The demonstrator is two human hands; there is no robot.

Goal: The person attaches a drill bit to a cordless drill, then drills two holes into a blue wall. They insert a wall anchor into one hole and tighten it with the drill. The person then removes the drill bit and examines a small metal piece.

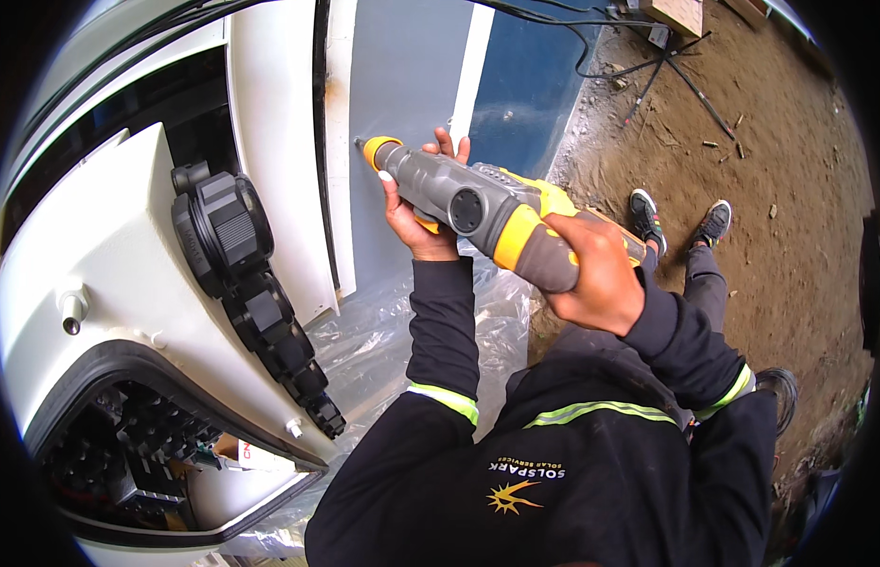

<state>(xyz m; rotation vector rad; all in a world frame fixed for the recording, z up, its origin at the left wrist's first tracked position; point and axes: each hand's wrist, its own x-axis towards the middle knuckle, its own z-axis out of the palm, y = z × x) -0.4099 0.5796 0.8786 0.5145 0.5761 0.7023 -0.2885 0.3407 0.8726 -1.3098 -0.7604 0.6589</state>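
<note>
A grey-and-yellow rotary hammer drill [466, 210] lies across both of my hands, its nose aimed at the upper left. My left hand [423, 225] cradles the front of its body from below, with the thumb on the near side and fingertips showing past the far side. The rear handle is wrapped by my right hand [596, 269]; its trigger is hidden. At the drill's nose a short dark tip meets or nearly meets the blue-grey panel [402, 71]; whether they touch I cannot tell.
To the left stands a white cabinet [128, 227] with a row of black cable glands [234, 227] and an open hatch. Clear plastic sheeting [364, 350] lies below the panel. Another person's shoes [645, 215] stand on the dirt floor [780, 274]. Black cables [544, 17] cross the top.
</note>
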